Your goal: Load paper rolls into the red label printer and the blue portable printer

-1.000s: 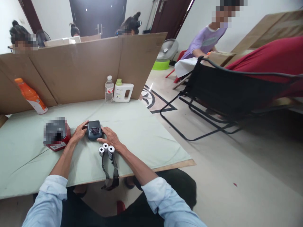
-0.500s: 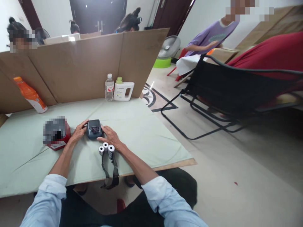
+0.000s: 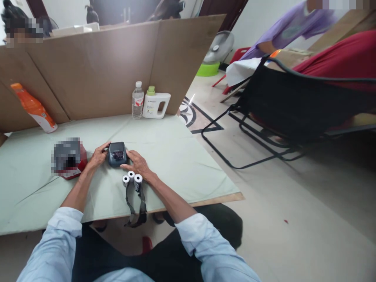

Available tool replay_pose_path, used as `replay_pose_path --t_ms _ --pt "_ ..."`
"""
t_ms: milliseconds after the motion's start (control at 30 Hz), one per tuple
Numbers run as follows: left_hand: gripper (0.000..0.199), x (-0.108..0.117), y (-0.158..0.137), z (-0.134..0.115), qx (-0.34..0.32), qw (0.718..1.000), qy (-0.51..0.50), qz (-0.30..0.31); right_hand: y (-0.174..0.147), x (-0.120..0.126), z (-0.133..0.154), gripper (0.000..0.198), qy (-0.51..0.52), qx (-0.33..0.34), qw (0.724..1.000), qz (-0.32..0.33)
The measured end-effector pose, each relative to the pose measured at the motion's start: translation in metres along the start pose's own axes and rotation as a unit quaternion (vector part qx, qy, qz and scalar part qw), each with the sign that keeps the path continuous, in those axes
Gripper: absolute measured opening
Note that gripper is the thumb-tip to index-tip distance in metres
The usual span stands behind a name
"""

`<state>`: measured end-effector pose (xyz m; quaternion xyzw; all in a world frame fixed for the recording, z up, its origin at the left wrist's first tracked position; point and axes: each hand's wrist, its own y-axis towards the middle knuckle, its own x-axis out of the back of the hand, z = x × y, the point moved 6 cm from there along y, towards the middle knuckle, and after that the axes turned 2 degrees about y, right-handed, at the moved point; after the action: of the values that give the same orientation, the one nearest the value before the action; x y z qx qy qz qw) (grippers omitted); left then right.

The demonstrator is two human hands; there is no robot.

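On the table, a small dark boxy device that looks like a portable thermal printer (image 3: 118,154) stands between my two hands. My left hand (image 3: 99,155) holds its left side, fingertips against the upper left edge. Against its right side rests my right hand (image 3: 138,163), with the fingers at the edge and the thumb near the lower corner. Just below are three small white paper rolls (image 3: 131,177) with dark cores, standing close together by my right wrist. From them dark, crumpled strips (image 3: 142,209) run over the table's front edge.
A red box (image 3: 70,158) with a blurred top is left of my left hand. An orange bottle (image 3: 34,107), a clear water bottle (image 3: 138,101) and a white jug (image 3: 156,105) stand along the cardboard screen (image 3: 102,74). A black folding chair (image 3: 293,105) is on the right.
The camera view has tilted down slightly, so things sit higher or shift in the picture. Both hands stay at the printer's sides. The person in purple at the right has moved.
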<state>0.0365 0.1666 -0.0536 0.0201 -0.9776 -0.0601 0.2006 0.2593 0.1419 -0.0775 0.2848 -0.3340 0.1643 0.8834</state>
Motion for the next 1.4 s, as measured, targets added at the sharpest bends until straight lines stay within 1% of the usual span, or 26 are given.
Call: replay_pose_path --t_ms 67,200,267,333,400,500,633,733,833,933,1067,1167,1300,1400 --pt "0.066 -0.002 -0.002 -0.003 -0.01 1.0 0.021 -0.008 0.0 0.0 -0.001 0.075 -0.001 -0.003 1.0 0.003" --pt "0.078 -0.006 -0.007 -0.007 -0.035 0.997 0.06 -0.016 0.0 0.001 0.001 0.075 -0.003 -0.01 1.0 0.005" --pt "0.078 -0.006 -0.008 -0.005 -0.027 0.998 0.053 -0.025 0.0 0.001 0.002 0.077 -0.005 -0.009 1.0 0.005" --pt "0.07 -0.004 -0.009 -0.002 -0.007 0.999 0.037 -0.038 0.0 0.001 0.001 0.079 -0.005 -0.006 1.0 0.001" --pt "0.061 -0.002 -0.013 -0.001 -0.001 0.998 0.035 -0.056 0.0 0.0 0.001 0.078 -0.003 -0.003 1.0 -0.005" --pt "0.046 0.0 -0.027 -0.003 -0.019 0.995 0.057 -0.084 0.0 0.0 0.001 0.075 0.006 0.0 1.0 -0.009" --pt "0.036 -0.001 -0.041 -0.006 -0.036 0.992 0.08 -0.09 -0.001 0.001 0.002 0.071 0.014 0.003 1.0 -0.01" --pt "0.028 0.002 -0.039 -0.003 -0.012 0.992 0.072 -0.099 -0.002 0.002 0.003 0.069 0.017 0.004 1.0 -0.009" --pt "0.022 0.005 -0.029 0.002 0.019 0.991 0.065 -0.112 -0.002 0.002 0.002 0.068 0.022 0.002 1.0 -0.012" --pt "0.019 0.006 -0.019 0.007 0.048 0.991 0.052 -0.112 -0.002 -0.001 0.0 0.07 0.021 0.0 1.0 -0.011" --pt "0.013 0.007 -0.012 0.008 0.084 0.992 0.026 -0.089 -0.002 -0.002 0.0 0.07 0.008 -0.002 1.0 -0.008" --pt "0.01 0.009 -0.011 0.004 0.117 0.991 0.011 -0.063 -0.002 0.0 0.001 0.067 0.006 0.002 1.0 -0.007" --pt "0.012 0.01 -0.008 0.002 0.17 0.985 -0.002 -0.028 -0.004 0.0 0.002 0.064 0.011 0.006 1.0 -0.013" --pt "0.014 0.008 -0.006 0.001 0.208 0.978 -0.011 -0.017 -0.005 0.0 0.001 0.064 0.019 0.01 1.0 -0.02"
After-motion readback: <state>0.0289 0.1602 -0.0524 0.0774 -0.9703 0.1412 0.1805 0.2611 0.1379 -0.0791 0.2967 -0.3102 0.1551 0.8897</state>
